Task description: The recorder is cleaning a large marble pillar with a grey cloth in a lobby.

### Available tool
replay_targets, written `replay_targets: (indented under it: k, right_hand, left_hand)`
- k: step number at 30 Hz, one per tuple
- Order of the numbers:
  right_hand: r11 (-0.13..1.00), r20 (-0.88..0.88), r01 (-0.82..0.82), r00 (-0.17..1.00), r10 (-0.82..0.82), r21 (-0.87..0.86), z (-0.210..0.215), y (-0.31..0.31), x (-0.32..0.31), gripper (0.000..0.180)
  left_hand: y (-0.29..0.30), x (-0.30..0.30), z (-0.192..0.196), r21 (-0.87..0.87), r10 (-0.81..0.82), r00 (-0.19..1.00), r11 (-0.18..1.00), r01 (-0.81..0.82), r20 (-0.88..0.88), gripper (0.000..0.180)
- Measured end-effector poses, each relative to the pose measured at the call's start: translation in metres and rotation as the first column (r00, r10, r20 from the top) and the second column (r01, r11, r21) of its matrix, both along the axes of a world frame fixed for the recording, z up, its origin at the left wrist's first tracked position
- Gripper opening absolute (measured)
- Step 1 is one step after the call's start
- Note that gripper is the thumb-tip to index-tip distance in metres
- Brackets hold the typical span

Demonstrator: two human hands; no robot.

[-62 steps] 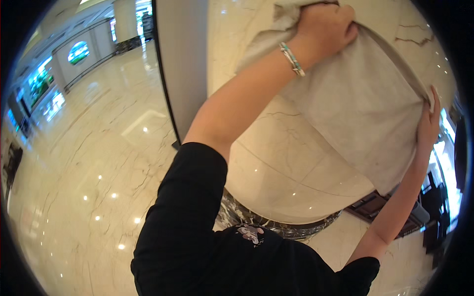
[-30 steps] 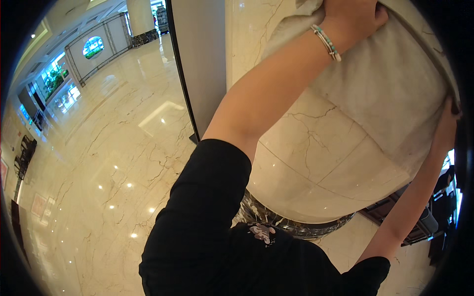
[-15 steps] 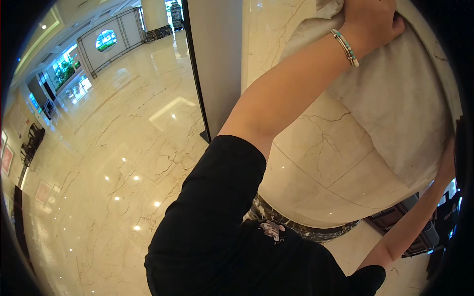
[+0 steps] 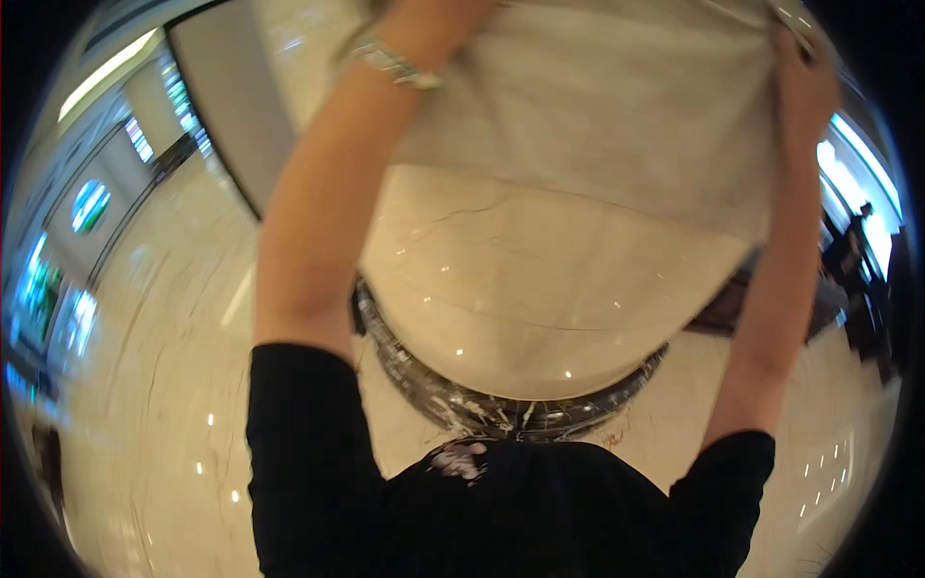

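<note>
A greyish-beige cloth (image 4: 607, 106) is stretched between my raised hands, in front of a round, polished cream marble column (image 4: 540, 279). My left hand (image 4: 448, 19) is at the cloth's upper left, and its fingers are cut off by the top edge of the view. Folds gather in the cloth beside that wrist, which wears a beaded bracelet (image 4: 395, 65). At the upper right corner, my right hand (image 4: 807, 82) is closed on the cloth, and creases fan out from it. The lower edge of the cloth hangs across the column.
A dark marble base ring (image 4: 511, 414) circles the column's foot. To the left stands a grey panel (image 4: 231, 91) with a black edge, on a glossy marble floor (image 4: 164, 385). Dark furniture (image 4: 723, 306) is behind my right forearm, and a dark figure (image 4: 848, 246) shows at the far right.
My view has swung right, bringing the column to the middle and my right hand into clear sight. The cloth, slanted against the column before, now spans level between both hands. The picture is blurred by motion.
</note>
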State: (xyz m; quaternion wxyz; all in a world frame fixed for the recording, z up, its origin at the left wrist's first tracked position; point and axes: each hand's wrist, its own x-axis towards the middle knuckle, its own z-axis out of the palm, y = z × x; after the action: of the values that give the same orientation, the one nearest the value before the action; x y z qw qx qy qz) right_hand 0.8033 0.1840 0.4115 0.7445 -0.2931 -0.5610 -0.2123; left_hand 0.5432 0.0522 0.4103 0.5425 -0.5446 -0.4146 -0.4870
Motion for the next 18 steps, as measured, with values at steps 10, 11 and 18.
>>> replay_targets:
  k: [10,11,18]
  right_hand:
    - [0.998,-0.054,0.035,0.998,-0.032,0.047,-0.071,-0.021,-0.023,0.021]
    - [0.998,-0.036,0.019,0.999,-0.021,-0.053,-0.083,-0.020,-0.020,0.026]
    - [0.983,0.020,-0.009,1.000,0.006,0.182,-0.121,-0.005,-0.016,0.023]
  left_hand:
    - [0.018,-0.021,-0.029,0.197,0.141,0.990,0.971,-0.138,-0.001,0.017]
    - [0.020,-0.021,-0.039,0.216,0.116,0.993,0.971,-0.107,-0.031,0.017]
    - [0.018,-0.004,-0.082,0.086,0.095,0.994,0.991,-0.099,0.053,0.014]
